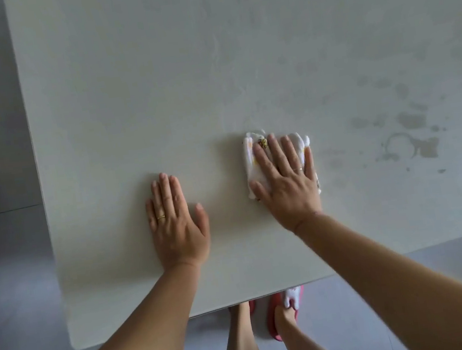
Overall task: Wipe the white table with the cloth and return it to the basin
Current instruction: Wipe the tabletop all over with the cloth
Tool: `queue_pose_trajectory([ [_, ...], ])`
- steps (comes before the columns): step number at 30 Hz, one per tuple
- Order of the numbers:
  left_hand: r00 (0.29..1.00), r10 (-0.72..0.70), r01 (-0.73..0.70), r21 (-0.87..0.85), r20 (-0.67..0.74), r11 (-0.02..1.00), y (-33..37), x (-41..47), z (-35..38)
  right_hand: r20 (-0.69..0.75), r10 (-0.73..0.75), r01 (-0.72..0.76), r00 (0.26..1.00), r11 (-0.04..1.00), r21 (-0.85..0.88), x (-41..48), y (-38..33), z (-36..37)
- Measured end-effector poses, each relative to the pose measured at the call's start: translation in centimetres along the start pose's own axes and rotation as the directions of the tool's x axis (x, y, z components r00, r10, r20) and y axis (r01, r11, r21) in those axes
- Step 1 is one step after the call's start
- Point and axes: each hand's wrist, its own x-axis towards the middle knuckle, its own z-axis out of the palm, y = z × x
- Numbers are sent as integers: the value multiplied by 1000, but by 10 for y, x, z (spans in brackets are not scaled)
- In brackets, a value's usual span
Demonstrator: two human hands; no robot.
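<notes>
Near front edge of white table (126, 100), R hand (286, 179) presses cloth (250, 159) flat, fingers straight & spread; L hand (176, 226) rests flat beside, empty. Use even pressure, sweep right over blotches (412, 121), prob. damp marks. Basin out of view.

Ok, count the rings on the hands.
2. A gold ring on the left hand, which lies flat on the white table; a thin ring on the right hand, which presses the cloth. No others show.
</notes>
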Motion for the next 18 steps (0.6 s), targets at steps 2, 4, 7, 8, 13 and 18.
queue_pose_trajectory([
  [2, 1000, 0, 0, 2, 1, 1000, 0, 0, 0, -15, 193, -192, 981, 980, 60, -5, -31, 5],
  [4, 1000, -6, 6, 2, 7, 1000, 1, 0, -1, -14, 48, -47, 999, 995, 84, -21, -66, 11],
  [7, 1000, 4, -4, 6, 27, 1000, 2, 1, -2, 24, -364, 363, 931, 932, 10, -27, -58, 12],
  [8, 1000, 2, -2, 5, 27, 1000, 2, 1, -3, 39, -427, 428, 903, 903, -28, -17, -45, 10],
  [13, 998, -9, 8, 21, 64, 1000, 0, 1, -1, -44, 4, -2, 999, 998, 61, 26, -38, -1],
  [18, 998, -8, 6, 18, 67, 1000, 1, 1, -1, -3, -372, 373, 928, 928, 3, 0, -58, 10],
])
